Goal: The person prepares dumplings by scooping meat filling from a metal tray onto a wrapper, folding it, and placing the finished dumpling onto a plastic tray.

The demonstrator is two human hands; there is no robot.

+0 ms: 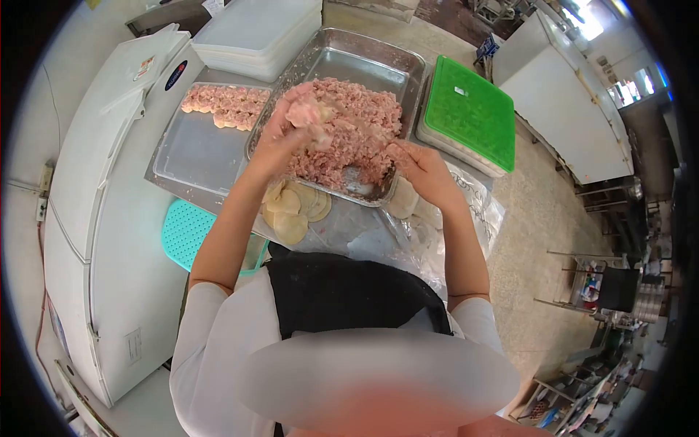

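My left hand (pixel 285 130) is held over a metal pan (pixel 342 62) of pink minced meat (pixel 364 109) and cups a round dough wrapper (pixel 312 115) with filling on it. My right hand (pixel 422 171) is at the pan's near right corner, gripping a thin stick (pixel 360 130) whose tip reaches the wrapper. A pile of round wrappers (pixel 295 207) lies just in front of the pan, between my arms. A second pile of wrappers (pixel 404 200) sits under my right wrist.
A flat metal tray (pixel 193 156) left of the pan carries a row of folded dumplings (pixel 226 104) at its far end. Also around: a green-lidded box (pixel 470 116) at right, stacked white boxes (pixel 255 36) behind, a white chest freezer (pixel 95 189) at left, a teal perforated seat (pixel 186 233), and a plastic bag (pixel 477 211).
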